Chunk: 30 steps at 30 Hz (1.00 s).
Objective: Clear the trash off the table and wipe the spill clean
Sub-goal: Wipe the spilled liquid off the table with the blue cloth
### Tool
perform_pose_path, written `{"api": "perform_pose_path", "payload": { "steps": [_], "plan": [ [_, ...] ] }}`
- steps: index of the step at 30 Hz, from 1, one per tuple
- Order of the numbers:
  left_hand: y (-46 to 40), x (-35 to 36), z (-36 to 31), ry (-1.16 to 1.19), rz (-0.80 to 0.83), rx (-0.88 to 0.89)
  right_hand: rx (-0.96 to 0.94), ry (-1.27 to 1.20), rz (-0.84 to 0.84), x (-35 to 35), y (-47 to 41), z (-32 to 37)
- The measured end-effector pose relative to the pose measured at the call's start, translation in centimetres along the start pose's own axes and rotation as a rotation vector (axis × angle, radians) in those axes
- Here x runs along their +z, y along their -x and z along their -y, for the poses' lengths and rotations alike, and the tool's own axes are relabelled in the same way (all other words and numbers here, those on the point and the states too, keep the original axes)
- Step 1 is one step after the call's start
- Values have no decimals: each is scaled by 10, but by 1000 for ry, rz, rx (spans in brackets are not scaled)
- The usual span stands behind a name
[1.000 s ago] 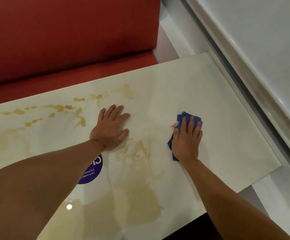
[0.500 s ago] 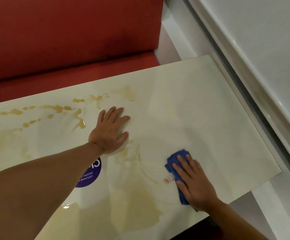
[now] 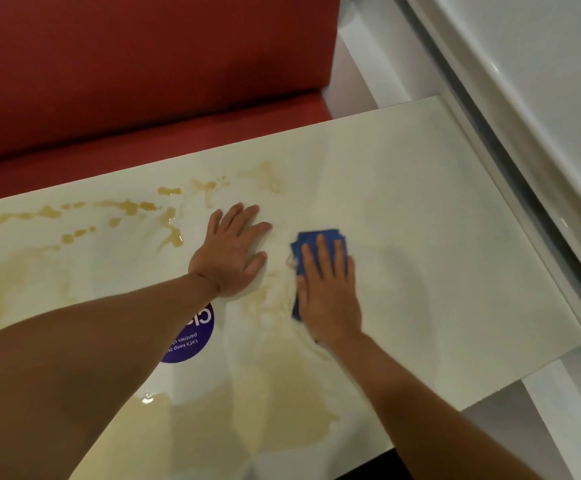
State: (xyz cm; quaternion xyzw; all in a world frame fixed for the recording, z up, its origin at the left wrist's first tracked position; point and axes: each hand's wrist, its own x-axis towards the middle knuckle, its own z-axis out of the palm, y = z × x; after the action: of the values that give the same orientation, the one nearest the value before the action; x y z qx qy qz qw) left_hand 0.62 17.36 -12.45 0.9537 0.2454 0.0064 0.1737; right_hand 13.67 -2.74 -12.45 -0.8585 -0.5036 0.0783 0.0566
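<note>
A glossy cream table (image 3: 455,237) carries a brown liquid spill (image 3: 282,403), with a wide puddle near the front edge and drops and streaks (image 3: 133,206) along the far left side. My right hand (image 3: 327,289) lies flat on a folded blue cloth (image 3: 311,239), pressing it onto the table near the middle; the cloth shows past my fingertips and along my thumb side. My left hand (image 3: 233,251) rests palm down with fingers spread on the table just left of the cloth, holding nothing. No trash is visible on the table.
A round purple sticker (image 3: 192,341) with white text lies on the table, partly under my left forearm. A red bench seat (image 3: 143,81) runs behind the table. A white ledge and wall (image 3: 524,98) border the table's right side.
My right hand slid the cloth from the middle down to the front edge, then back up and left, close beside my left hand. My left hand stayed planted.
</note>
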Motion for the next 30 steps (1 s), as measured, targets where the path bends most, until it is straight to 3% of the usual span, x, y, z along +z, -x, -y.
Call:
{"api": "perform_pose_path", "payload": {
  "steps": [3,7,9,13,16,18,21,24,30],
  "plan": [
    [0,1,1,1,-6,3,-180,-3,95,1,68,5],
    [0,0,-1,15,-10,-7,-399,35,147,-11,128,-68],
    [0,-1,0,18,-12,-6,-372,49,176,-22,122,-110],
    [0,0,0,11,-9,-10,-104,-14,135,-34,62,-148],
    [0,0,0,-2,1,-2,116,12,69,-29,5,-125],
    [-1,1,0,-11,-1,-5,158,35,51,-20,-18,-90],
    [-1,2,1,-3,-7,-1,38,27,-1,-6,-12,-30],
    [-1,3,1,21,-26,7,-122,3,67,2,45,9],
    [-1,2,1,22,-41,1,-282,-37,127,-5,143,-51]
  ]
}}
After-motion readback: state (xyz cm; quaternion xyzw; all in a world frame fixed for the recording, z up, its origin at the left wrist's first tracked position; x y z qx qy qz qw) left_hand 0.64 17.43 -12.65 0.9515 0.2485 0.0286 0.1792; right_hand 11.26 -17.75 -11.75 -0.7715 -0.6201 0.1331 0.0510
